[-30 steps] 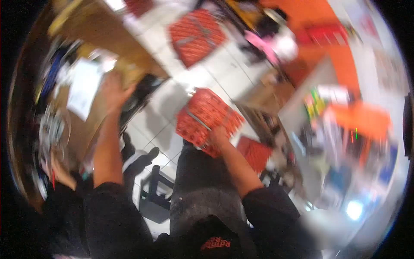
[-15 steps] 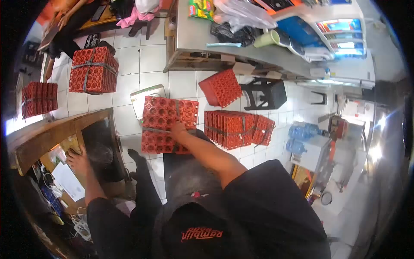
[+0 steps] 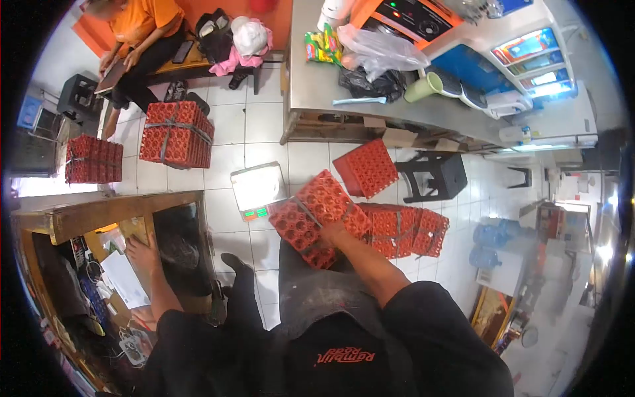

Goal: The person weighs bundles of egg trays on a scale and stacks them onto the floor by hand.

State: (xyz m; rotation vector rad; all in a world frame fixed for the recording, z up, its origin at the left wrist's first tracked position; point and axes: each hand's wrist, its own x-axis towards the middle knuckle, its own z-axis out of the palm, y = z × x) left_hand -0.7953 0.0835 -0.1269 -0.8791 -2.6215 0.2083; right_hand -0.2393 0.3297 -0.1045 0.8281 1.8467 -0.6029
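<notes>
My right hand (image 3: 335,234) is closed on a strapped stack of red egg trays (image 3: 311,210), gripping it at the ties. The stack hangs tilted in front of my legs, beside a digital floor scale (image 3: 259,187) with a bright platform and green display. It partly overlaps more strapped egg trays (image 3: 397,231) on the floor to the right. My left hand (image 3: 141,251) lies with fingers spread on the wooden desk (image 3: 126,210), close to some white papers (image 3: 126,279).
Further strapped tray stacks stand at left (image 3: 175,135) and far left (image 3: 94,160). A loose red tray stack (image 3: 366,169) sits near a black stool (image 3: 436,176). A metal counter (image 3: 307,122) runs along the back. A seated person in orange (image 3: 145,26) holds a flat object.
My right hand has carried the strapped egg trays rightward off the scale, tilting them, and the platform now shows. My left hand stays at the desk. The whole view has shifted.
</notes>
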